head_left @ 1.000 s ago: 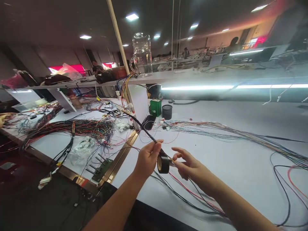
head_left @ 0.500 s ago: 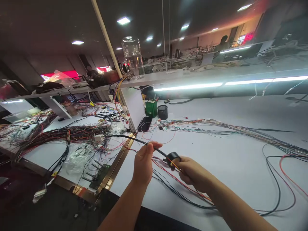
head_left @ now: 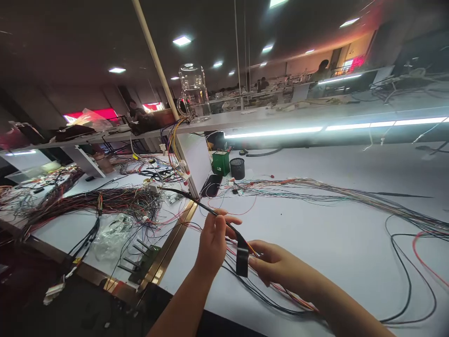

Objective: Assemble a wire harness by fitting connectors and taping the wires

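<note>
My left hand [head_left: 213,243] is closed on a black taped wire bundle [head_left: 196,202] that runs up and left from my fingers over the white bench [head_left: 315,224]. My right hand [head_left: 275,267] pinches the same bundle just to the right. A roll of black tape [head_left: 242,256] hangs edge-on between the two hands, below the bundle and against my right thumb. Loose red, black and orange wires [head_left: 280,295] trail from under my right hand toward me.
A long fan of coloured wires [head_left: 351,196] crosses the bench to the right. A green box [head_left: 220,163] and black mesh cup [head_left: 237,168] stand near a white divider [head_left: 191,159]. A glass jug [head_left: 191,91] sits on the shelf. Tangled harnesses [head_left: 105,199] cover the left bench.
The tape roll has swung from above the bundle to hang below it, now edge-on. Both hands have dropped slightly and moved closer together.
</note>
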`<action>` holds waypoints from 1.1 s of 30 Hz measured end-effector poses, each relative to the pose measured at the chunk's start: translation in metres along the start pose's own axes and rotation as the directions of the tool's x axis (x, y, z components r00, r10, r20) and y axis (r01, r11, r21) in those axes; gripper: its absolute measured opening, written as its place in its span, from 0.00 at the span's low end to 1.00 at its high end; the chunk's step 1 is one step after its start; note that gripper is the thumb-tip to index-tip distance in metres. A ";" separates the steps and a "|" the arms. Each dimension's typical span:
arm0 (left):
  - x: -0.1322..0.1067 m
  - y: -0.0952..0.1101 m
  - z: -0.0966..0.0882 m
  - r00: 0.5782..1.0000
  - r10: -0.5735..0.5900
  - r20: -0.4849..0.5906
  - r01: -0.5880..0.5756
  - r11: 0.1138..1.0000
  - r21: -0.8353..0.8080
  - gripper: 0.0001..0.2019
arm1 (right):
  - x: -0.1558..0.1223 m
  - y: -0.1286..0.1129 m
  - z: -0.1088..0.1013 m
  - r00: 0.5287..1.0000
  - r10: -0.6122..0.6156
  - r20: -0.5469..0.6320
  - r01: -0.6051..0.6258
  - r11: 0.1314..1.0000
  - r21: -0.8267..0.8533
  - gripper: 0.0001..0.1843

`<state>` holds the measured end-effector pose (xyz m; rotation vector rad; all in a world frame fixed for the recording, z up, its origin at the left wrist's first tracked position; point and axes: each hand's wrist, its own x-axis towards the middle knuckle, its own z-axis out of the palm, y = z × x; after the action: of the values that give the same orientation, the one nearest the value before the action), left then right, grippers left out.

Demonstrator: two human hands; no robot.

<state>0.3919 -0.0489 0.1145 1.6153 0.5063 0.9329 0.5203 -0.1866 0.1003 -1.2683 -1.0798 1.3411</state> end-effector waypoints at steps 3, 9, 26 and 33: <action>-0.011 0.001 0.001 0.982 -0.083 0.168 0.077 0.996 0.038 0.16 | 0.001 0.002 0.001 0.996 -0.017 -0.091 0.016 1.000 -0.012 0.17; -0.024 -0.007 0.001 0.963 -0.252 0.096 0.236 0.959 0.154 0.20 | 0.005 0.021 0.003 0.944 -0.126 -0.306 0.050 0.968 -0.245 0.14; -0.010 -0.026 0.007 0.973 -0.186 0.137 0.224 0.904 -0.365 0.16 | 0.015 0.037 -0.016 0.923 0.330 -0.196 -0.315 0.943 0.106 0.08; -0.006 -0.019 0.014 0.987 -0.149 0.064 0.151 0.988 -0.038 0.28 | -0.005 0.025 -0.021 0.969 0.160 -0.186 -0.130 0.978 0.160 0.27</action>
<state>0.4022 -0.0570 0.0935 1.5401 0.5538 0.7746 0.5392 -0.1953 0.0752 -1.3595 -0.7485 1.3444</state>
